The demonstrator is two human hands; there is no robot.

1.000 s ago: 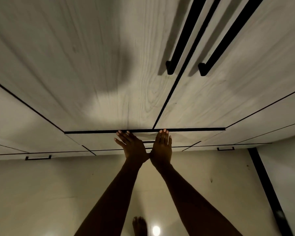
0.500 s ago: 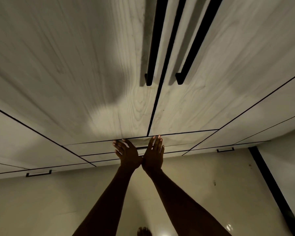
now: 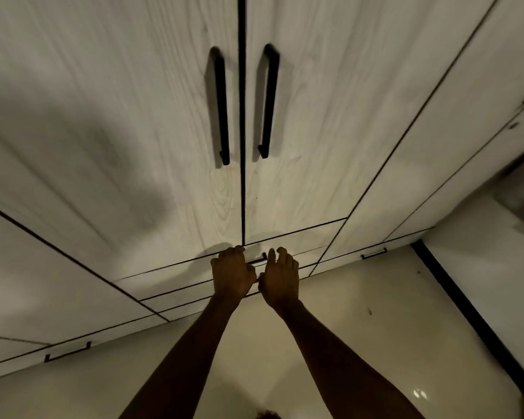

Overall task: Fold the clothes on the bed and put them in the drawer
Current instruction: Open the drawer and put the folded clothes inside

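The drawer (image 3: 224,269) below the wardrobe doors (image 3: 170,131), ajar a second ago, now sits flush, and the left hand (image 3: 231,272) and right hand (image 3: 280,276), fingers loosely curled and holding nothing, hover at its handle (image 3: 257,260), so stowing looks finished.

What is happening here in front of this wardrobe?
A person stands at a pale wood-grain wardrobe and reaches both hands to the drawer below the double doors. The left hand and the right hand hang side by side with fingers loosely curled at the drawer's small black handle. The drawer front looks flush, so it appears closed. No clothes are in view.
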